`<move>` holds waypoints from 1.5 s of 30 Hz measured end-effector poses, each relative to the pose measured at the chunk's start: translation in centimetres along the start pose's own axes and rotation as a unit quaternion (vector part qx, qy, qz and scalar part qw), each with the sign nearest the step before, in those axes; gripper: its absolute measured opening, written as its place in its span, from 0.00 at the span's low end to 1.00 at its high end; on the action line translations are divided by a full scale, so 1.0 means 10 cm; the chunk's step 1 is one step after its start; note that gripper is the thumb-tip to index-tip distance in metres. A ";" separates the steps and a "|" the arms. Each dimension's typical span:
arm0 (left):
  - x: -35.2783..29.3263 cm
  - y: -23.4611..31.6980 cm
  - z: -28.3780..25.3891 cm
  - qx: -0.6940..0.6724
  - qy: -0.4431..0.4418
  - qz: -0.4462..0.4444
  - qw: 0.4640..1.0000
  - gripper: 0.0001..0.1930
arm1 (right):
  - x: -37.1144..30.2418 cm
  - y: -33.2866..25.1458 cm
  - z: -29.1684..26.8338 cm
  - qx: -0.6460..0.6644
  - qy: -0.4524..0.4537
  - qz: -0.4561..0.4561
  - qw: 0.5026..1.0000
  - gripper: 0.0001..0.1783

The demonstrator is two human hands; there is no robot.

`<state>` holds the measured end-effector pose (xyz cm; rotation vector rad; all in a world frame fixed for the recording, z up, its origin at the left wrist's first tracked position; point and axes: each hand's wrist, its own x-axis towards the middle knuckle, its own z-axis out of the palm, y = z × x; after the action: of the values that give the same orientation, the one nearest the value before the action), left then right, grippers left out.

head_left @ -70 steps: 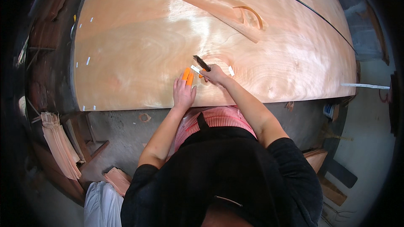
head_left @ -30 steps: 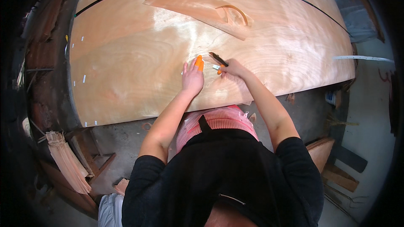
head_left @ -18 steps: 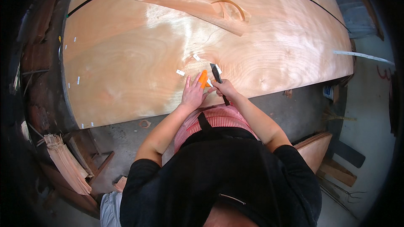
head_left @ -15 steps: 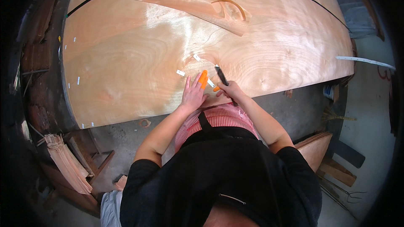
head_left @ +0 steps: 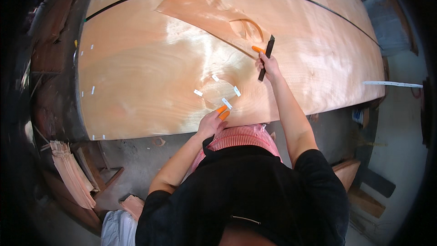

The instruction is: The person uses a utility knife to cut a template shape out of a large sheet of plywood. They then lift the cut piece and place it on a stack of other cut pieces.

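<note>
A large light wood veneer sheet [head_left: 150, 77] covers the table in front of me. My left hand [head_left: 213, 122], with orange finger covers, presses on the sheet near a round patch [head_left: 217, 91] held by small white tape pieces. My right hand [head_left: 269, 64], also with an orange fingertip, reaches farther out and grips a thin black blade tool [head_left: 266, 56]. The tool's tip meets the edge of a loose, irregular veneer piece [head_left: 205, 13] lying on top of the sheet.
A black line [head_left: 318, 4] arcs across the far part of the sheet. Small white tape marks [head_left: 86, 92] dot its left edge. Stacked veneer scraps [head_left: 68, 173] lie on the floor at lower left. Wood offcuts [head_left: 364, 196] sit at lower right, and a white strip [head_left: 391, 84] juts from the right.
My right hand with the black tool moved away from the taped patch, up to the loose veneer piece. My left hand stayed by the patch.
</note>
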<state>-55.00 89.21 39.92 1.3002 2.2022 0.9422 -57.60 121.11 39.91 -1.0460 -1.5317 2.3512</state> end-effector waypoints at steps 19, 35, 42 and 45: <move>-0.37 -0.49 -0.11 -0.820 0.057 -0.265 0.504 0.20 | -3.57 0.75 1.13 -0.398 -0.307 -0.165 0.849 0.07; -3.97 -0.27 -0.42 -0.423 0.496 -0.324 0.686 0.13 | -5.05 2.20 1.15 -0.382 -0.374 -0.057 0.843 0.12; -5.64 -0.69 -0.58 -0.306 0.633 -0.315 0.638 0.11 | -5.23 2.48 1.62 -0.501 -0.399 -0.097 0.762 0.14; -6.20 -1.02 -0.68 -0.149 0.631 -0.413 0.639 0.14 | -5.15 2.79 1.93 -0.440 -0.396 -0.046 0.804 0.12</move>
<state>-35.73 29.01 37.82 -0.9537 2.7264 1.9026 -24.46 69.40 45.00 0.0811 -3.0402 2.0506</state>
